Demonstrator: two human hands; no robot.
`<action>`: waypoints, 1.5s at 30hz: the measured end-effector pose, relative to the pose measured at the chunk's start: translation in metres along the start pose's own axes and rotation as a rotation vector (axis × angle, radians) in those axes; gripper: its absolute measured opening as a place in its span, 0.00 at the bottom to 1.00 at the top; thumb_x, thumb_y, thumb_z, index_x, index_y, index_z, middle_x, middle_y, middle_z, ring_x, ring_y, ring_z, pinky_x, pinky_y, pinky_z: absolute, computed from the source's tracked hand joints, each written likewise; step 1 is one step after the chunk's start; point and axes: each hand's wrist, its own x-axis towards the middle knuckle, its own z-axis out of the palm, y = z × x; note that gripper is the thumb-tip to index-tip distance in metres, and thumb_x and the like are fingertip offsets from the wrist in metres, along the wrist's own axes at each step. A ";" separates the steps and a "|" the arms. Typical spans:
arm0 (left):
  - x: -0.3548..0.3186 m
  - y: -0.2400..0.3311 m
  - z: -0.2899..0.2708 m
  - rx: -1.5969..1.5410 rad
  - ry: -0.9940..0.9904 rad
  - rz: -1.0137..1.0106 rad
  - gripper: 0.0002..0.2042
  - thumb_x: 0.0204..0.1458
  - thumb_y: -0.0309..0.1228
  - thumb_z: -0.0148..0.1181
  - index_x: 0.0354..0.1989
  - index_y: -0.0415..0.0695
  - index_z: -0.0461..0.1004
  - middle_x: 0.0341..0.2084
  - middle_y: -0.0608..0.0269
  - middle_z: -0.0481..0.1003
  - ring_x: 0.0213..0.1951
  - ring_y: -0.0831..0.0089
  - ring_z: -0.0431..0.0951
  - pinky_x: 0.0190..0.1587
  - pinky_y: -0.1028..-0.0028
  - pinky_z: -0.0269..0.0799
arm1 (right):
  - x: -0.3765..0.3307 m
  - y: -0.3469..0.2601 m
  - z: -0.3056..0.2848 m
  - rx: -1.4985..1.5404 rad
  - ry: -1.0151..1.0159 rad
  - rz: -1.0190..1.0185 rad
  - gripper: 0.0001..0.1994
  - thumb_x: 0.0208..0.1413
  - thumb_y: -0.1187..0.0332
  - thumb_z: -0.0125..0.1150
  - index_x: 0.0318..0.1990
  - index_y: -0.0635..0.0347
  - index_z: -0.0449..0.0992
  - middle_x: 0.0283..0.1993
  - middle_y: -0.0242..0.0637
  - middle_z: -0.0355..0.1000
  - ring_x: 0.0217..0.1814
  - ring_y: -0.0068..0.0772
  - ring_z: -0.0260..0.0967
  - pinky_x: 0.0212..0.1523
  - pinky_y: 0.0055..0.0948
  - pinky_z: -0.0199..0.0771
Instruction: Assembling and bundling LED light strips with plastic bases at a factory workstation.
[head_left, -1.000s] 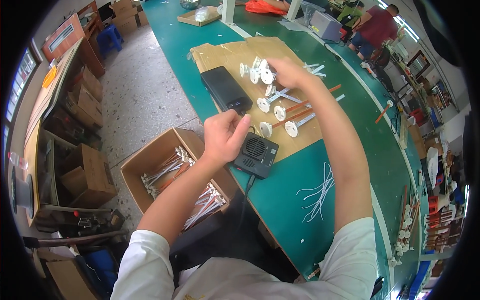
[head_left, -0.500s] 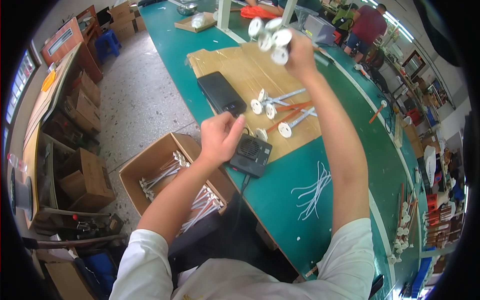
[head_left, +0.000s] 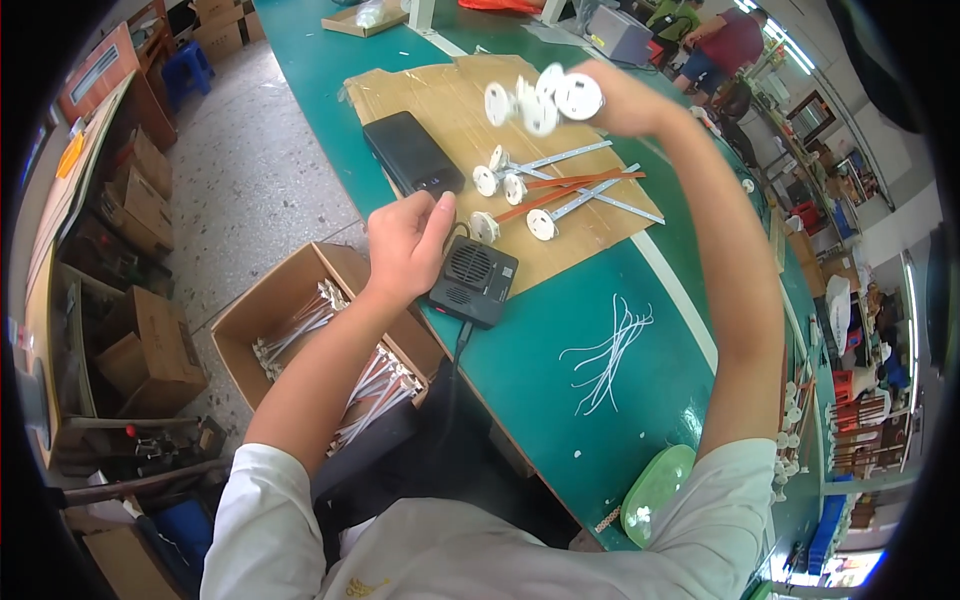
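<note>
My right hand (head_left: 625, 100) is raised above the cardboard sheet (head_left: 430, 95) and grips a bunch of white round-headed rods (head_left: 540, 100), their disc heads pointing left. My left hand (head_left: 405, 245) hovers in a loose fist at the table's near edge, just left of a small black speaker-like box (head_left: 475, 280); I cannot tell whether it holds anything. More white round-headed rods (head_left: 520, 190) and orange sticks (head_left: 570, 185) lie on the cardboard. A black flat device (head_left: 412, 155) lies beside them.
An open cardboard box (head_left: 290, 300) with several white rods stands below the green table (head_left: 560, 400). Loose white wires (head_left: 610, 345) and a green lid (head_left: 655, 490) lie on the table. Boxes and shelves line the left. Another person stands at the far right.
My right hand picked up a bunch of rods from the cardboard and lifted it up and away. My left hand stayed near the black box.
</note>
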 end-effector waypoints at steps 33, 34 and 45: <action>0.000 0.005 0.001 0.065 -0.046 -0.071 0.14 0.50 0.32 0.61 0.18 0.35 0.71 0.11 0.53 0.69 0.15 0.64 0.69 0.21 0.69 0.63 | 0.000 0.067 0.080 0.310 -0.293 0.079 0.21 0.33 0.69 0.80 0.39 0.63 0.79 0.38 0.38 0.80 0.37 0.30 0.75 0.43 0.29 0.72; 0.000 0.004 0.001 0.066 -0.056 -0.084 0.14 0.50 0.32 0.61 0.18 0.35 0.71 0.12 0.52 0.69 0.16 0.64 0.70 0.22 0.68 0.63 | -0.001 0.066 0.079 0.354 -0.272 0.090 0.21 0.33 0.69 0.79 0.39 0.63 0.80 0.38 0.38 0.80 0.36 0.29 0.75 0.43 0.29 0.73; 0.000 0.003 0.002 0.071 -0.044 -0.078 0.13 0.49 0.32 0.61 0.19 0.35 0.71 0.12 0.52 0.70 0.16 0.63 0.71 0.22 0.69 0.65 | -0.010 0.059 0.074 0.261 -0.273 0.175 0.31 0.26 0.68 0.83 0.43 0.63 0.76 0.41 0.37 0.78 0.43 0.31 0.74 0.46 0.29 0.72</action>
